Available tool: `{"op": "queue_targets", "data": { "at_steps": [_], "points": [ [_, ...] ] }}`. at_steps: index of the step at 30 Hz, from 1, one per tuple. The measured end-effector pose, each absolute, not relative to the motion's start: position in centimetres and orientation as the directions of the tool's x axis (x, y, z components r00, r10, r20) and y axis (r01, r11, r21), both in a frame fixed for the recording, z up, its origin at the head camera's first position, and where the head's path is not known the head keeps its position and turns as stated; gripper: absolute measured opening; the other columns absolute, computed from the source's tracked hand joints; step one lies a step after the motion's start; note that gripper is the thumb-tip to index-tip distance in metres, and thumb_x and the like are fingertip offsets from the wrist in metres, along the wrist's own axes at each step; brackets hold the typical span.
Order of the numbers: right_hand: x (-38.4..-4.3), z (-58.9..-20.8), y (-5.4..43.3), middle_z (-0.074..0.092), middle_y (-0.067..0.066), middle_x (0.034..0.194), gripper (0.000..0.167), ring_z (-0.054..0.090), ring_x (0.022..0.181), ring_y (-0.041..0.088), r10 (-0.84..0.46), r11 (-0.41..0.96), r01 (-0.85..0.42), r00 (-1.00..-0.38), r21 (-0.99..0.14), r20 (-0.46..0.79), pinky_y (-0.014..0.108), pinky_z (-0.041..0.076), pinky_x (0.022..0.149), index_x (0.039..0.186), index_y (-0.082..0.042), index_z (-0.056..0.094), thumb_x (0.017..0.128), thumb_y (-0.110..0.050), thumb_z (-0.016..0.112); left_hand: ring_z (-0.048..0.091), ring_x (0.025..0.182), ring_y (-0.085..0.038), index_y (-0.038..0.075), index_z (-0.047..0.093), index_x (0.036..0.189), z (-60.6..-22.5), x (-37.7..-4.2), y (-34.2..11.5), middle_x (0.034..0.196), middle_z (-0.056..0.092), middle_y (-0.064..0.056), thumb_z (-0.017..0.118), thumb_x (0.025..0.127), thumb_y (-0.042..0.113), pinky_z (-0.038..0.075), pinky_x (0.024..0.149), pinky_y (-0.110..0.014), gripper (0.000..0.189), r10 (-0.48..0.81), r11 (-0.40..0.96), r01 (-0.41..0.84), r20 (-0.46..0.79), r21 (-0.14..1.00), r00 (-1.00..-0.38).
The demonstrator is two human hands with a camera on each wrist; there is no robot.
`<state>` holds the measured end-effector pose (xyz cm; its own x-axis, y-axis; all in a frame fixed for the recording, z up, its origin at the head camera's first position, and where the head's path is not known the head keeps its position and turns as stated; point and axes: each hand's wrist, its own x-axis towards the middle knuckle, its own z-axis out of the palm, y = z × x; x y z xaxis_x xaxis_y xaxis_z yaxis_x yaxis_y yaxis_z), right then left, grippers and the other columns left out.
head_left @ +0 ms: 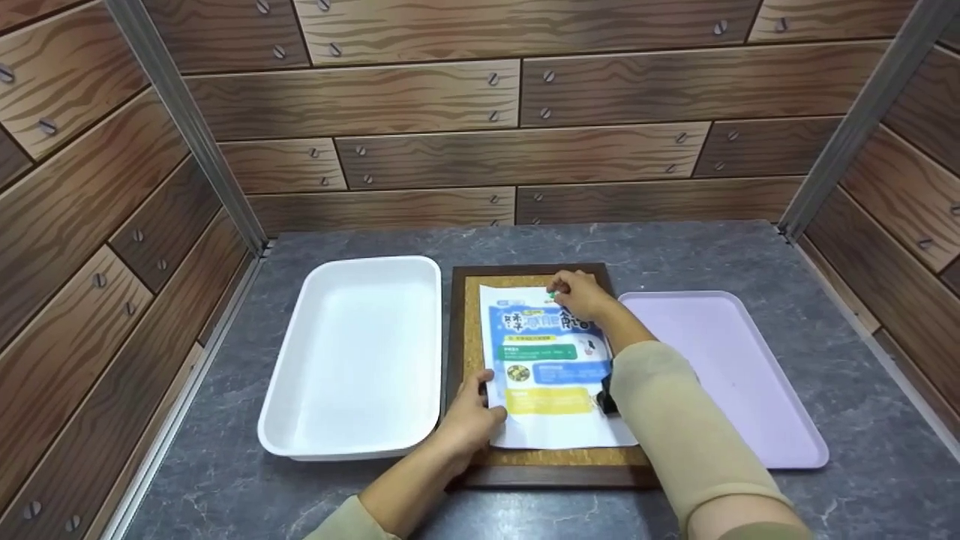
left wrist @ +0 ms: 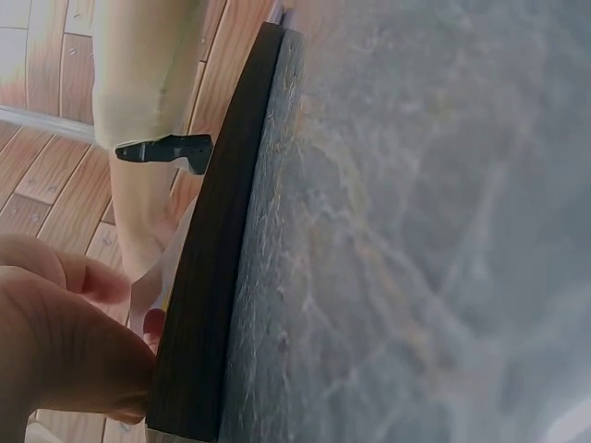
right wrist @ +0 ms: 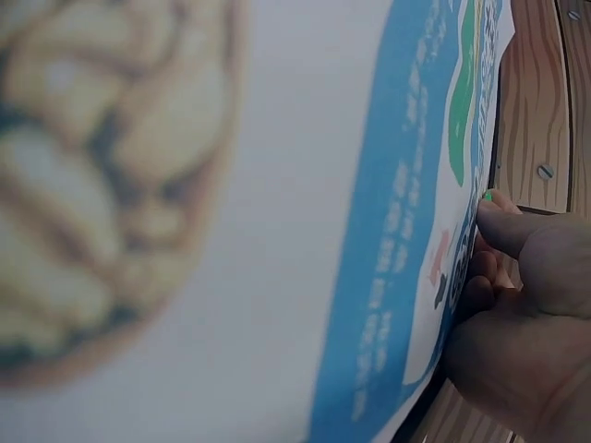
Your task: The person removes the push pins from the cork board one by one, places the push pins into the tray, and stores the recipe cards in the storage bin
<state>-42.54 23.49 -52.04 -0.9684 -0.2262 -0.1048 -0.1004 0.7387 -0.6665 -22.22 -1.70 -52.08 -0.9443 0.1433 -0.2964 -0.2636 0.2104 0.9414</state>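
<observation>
A printed paper sheet [head_left: 547,433] with blue, green and yellow panels lies on a cork board [head_left: 474,330] with a dark wooden frame. At the sheet's top edge, right of its middle, my right hand [head_left: 581,296] pinches a small green push pin [head_left: 553,295] between thumb and finger; the green also shows at the fingertips in the right wrist view. My left hand [head_left: 471,420] rests at the sheet's lower left edge, thumb on the paper, the palm over the board's left frame. The left wrist view shows that hand beside the dark frame edge [left wrist: 208,258].
A deep white tray [head_left: 349,352] stands left of the board, close against it. On the right lies a flat lilac tray [head_left: 750,390], partly behind the right sleeve. A black device [head_left: 607,397] shows beside that sleeve. Wood-patterned walls enclose the grey marbled table [head_left: 337,244].
</observation>
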Motion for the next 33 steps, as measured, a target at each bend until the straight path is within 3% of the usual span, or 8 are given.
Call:
{"op": "queue_targets", "data": {
  "at_steps": [4,13,33],
  "points": [
    [-42.46,-51.83,23.37,0.054,0.016,0.125,0.020,0.045,0.119,0.031,-0.218,0.743,-0.081,-0.968,-0.664,-0.125,0.049,0.043,0.109,0.127,-0.007,0.065,0.112,-0.008,0.052,0.061,0.124,-0.031,0.001,0.035,0.164,-52.03,-22.25,-1.73,0.153,0.050,-0.026,0.058,0.091,-0.004,0.056,0.093,-0.034,0.077,0.138,0.208,-0.274,-0.306,0.939,-0.942],
    [-42.66,-51.81,23.06,0.052,0.015,0.121,0.015,0.045,0.119,0.031,-0.198,0.732,-0.063,-0.972,-0.679,-0.123,0.047,0.043,0.106,0.121,-0.008,0.065,0.111,-0.010,0.054,0.061,0.123,-0.029,0.004,0.037,0.163,-52.09,-22.22,-1.94,0.153,0.049,-0.022,0.047,0.090,-0.010,0.056,0.092,-0.032,0.074,0.144,0.166,-0.277,-0.301,0.946,-0.943],
    [-42.33,-51.77,23.05,0.050,0.013,0.119,0.012,0.042,0.121,0.031,-0.195,0.733,-0.048,-0.970,-0.678,-0.142,0.044,0.041,0.102,0.116,-0.007,0.064,0.111,-0.008,0.053,0.061,0.125,-0.029,0.004,0.036,0.162,-52.12,-22.00,-1.79,0.156,0.045,-0.022,0.044,0.088,-0.010,0.055,0.101,-0.036,0.076,0.170,0.158,-0.285,-0.310,0.945,-0.935]
  ]
}}
